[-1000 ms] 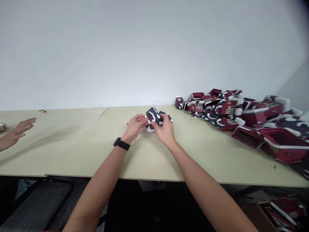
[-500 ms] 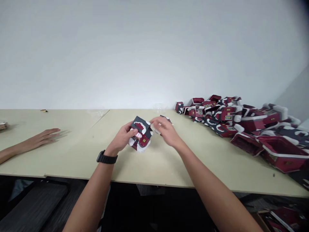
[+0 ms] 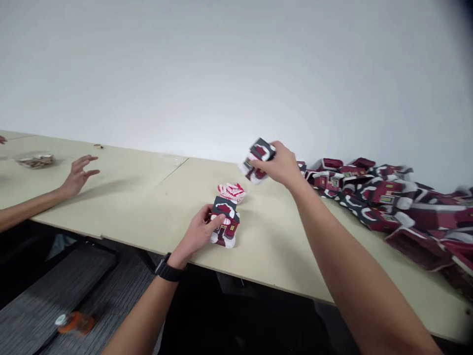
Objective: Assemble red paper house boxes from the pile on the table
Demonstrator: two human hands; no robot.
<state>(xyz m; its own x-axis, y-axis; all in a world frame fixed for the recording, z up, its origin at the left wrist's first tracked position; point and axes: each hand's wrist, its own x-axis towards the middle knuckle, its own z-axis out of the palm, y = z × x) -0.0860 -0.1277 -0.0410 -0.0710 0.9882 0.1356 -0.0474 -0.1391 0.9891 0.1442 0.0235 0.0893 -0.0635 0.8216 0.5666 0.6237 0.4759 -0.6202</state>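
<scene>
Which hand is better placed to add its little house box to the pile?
Right. The right hand holds the raised box close beside the pile; the left hand rests the near box on the table, farther off.

House box (image 3: 225, 224) near table (image 3: 140, 197) front edge; wrapper (image 3: 231, 191) just behind; second box (image 3: 258, 159) raised beyond; box pile (image 3: 388, 197) right.

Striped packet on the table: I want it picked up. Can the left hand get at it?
Probably yes: the striped packet lies uncovered just beyond the box, but the left hand is full, gripping that box.
</scene>
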